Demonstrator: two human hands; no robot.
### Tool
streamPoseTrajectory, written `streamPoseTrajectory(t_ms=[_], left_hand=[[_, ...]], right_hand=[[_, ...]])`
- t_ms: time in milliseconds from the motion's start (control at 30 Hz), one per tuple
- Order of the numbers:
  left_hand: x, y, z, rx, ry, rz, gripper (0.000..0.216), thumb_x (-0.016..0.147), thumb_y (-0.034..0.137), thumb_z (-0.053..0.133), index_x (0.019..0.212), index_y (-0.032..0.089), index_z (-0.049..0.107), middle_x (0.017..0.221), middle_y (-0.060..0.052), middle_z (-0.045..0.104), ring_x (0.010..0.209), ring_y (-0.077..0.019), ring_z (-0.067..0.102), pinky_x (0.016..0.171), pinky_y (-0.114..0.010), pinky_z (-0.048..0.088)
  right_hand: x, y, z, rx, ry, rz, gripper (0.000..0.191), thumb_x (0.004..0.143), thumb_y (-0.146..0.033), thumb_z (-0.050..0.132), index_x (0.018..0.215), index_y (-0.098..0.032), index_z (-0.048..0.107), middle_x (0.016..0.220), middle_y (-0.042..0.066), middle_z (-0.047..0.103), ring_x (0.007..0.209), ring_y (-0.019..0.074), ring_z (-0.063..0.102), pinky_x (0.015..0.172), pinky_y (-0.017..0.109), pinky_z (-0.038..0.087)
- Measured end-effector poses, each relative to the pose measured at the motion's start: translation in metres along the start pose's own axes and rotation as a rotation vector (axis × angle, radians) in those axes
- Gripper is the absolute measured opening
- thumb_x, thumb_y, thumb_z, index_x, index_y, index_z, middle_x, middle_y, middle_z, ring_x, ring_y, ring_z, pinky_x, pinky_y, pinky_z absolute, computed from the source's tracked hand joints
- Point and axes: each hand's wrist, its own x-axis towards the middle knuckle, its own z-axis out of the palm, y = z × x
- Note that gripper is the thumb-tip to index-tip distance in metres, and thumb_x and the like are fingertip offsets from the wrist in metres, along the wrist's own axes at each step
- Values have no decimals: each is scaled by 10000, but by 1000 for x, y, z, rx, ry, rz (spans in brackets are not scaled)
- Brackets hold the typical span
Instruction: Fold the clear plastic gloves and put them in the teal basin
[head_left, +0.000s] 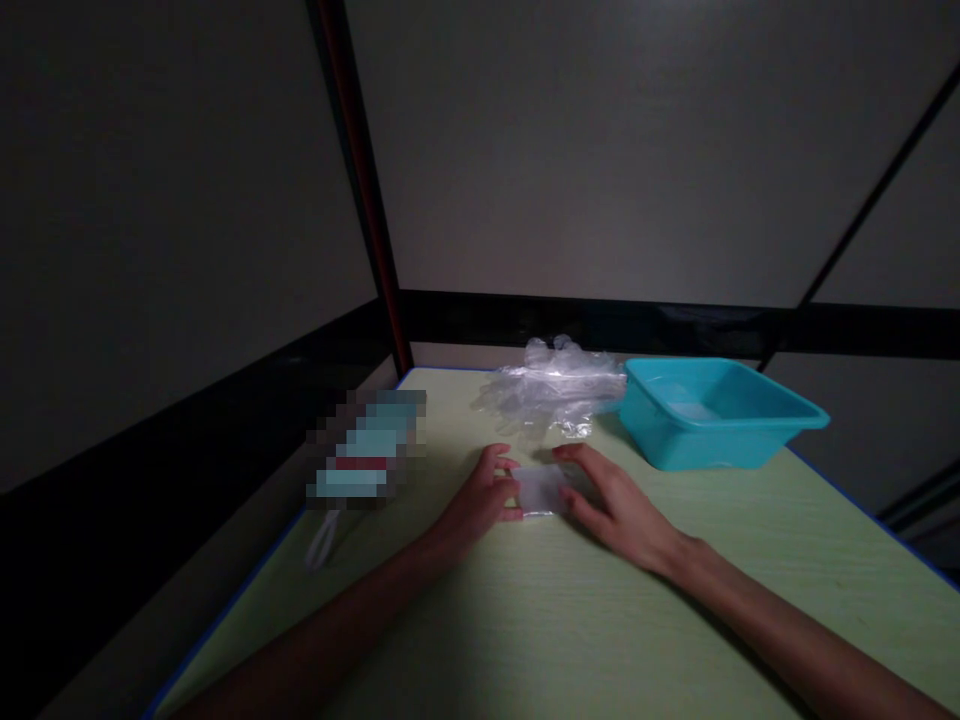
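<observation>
Lying flat on the pale green table [675, 620], roughly at its middle and straight ahead of the person, is a small folded piece of clear plastic [541, 490], with both hands closing on it from the sides. The left hand [480, 505] meets it at 9 o'clock with fingers bent and the tips of thumb and forefinger at its edge; whether they pinch the film or only touch it cannot be told in this dim light. The right hand [611, 505] comes in at 3 o'clock, spread and low, its fingers resting over the right-hand edge, which probably keeps the thin, springy film from unfolding or sliding. At 12 o'clock from the piece, near but not touching it, sits a loose crumpled heap of clear plastic [551, 392]. A teal basin [697, 440] stands at 2 o'clock, touching or nearly touching that heap, within easy reach of the right arm. At 9 to 10 o'clock, near the table's left edge, lies a blurred-out object [367, 450] with a white loop [322, 545] trailing from it towards the person.
</observation>
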Motion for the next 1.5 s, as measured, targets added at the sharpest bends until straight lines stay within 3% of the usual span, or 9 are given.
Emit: streamPoseTrajectory(t_ms=[100, 233, 600, 733, 833, 1133, 1500], left_hand=[[2, 2, 0, 12, -17, -5, 356, 746, 150, 426, 1082, 202, 319, 1126, -75, 374, 963, -171, 482, 670, -262, 496], [2, 3, 0, 23, -25, -15, 350, 746, 170, 442, 1077, 210, 333, 1134, -68, 384, 968, -174, 489, 678, -271, 493], [-1, 4, -13, 10, 15, 22, 368, 702, 188, 511, 1036, 202, 357, 1121, -86, 366, 946, -192, 491, 659, -316, 506], [1, -5, -18, 311, 181, 287, 305, 719, 134, 439, 1015, 195, 394, 1111, -76, 420, 886, -177, 512, 719, -354, 477], [0, -12, -16, 465, 232, 431, 306, 715, 62, 390, 988, 195, 417, 1075, -56, 470, 872, -159, 527, 808, -360, 430], [13, -19, -11, 436, 297, 411, 355, 666, 32, 457, 975, 191, 385, 980, -15, 483, 574, -59, 521, 600, -219, 440], [27, -16, -9, 419, 332, 411, 476, 593, 7, 536, 996, 189, 362, 882, 23, 476, 507, -35, 515, 519, -175, 433]], right_hand=[[-5, -6, 9, -185, -213, -116, 575, 838, -384, 419, 1308, -96, 253, 1358, 167, 303, 1251, 243, 262, 1019, 448, 219], [-9, -3, 18, -301, -344, -130, 701, 846, -522, 320, 1346, -52, 176, 1394, 190, 178, 1296, 229, 114, 1048, 444, 138], [-8, -6, 20, -377, -340, -81, 722, 843, -562, 264, 1338, -38, 218, 1391, 187, 167, 1289, 246, 128, 1049, 442, 151], [-9, -4, 22, -395, -305, -68, 734, 840, -566, 268, 1338, -29, 215, 1391, 184, 173, 1289, 251, 133, 1048, 437, 162], [-10, -3, 23, -414, -286, -70, 726, 840, -552, 288, 1345, -38, 197, 1393, 183, 180, 1289, 248, 139, 1043, 436, 176], [-10, -6, 21, -425, -250, -124, 667, 856, -518, 291, 1340, -63, 230, 1396, 162, 191, 1290, 234, 147, 1045, 442, 171], [-10, -9, 19, -443, -274, -102, 652, 869, -508, 256, 1342, -61, 223, 1403, 140, 182, 1292, 221, 143, 1051, 429, 161]])
